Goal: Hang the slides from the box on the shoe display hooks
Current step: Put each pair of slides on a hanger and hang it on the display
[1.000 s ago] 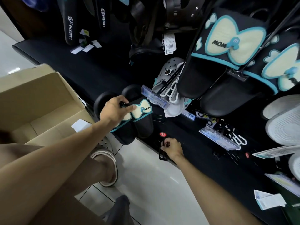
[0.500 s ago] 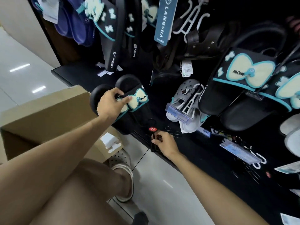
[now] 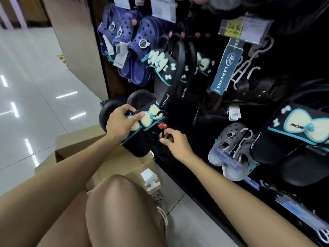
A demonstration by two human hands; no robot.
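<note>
Slides, black with pale bows, are gripped by the left hand above the box. Just beside them, a black hanger is pinched by the right hand, before the display rack.

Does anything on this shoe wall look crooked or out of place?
Mostly no. The grey perforated clogs hang tilted, with a clear price holder lying across them. An empty white plastic hanger dangles with no shoes on it. Nothing looks damaged or spilled.
</note>
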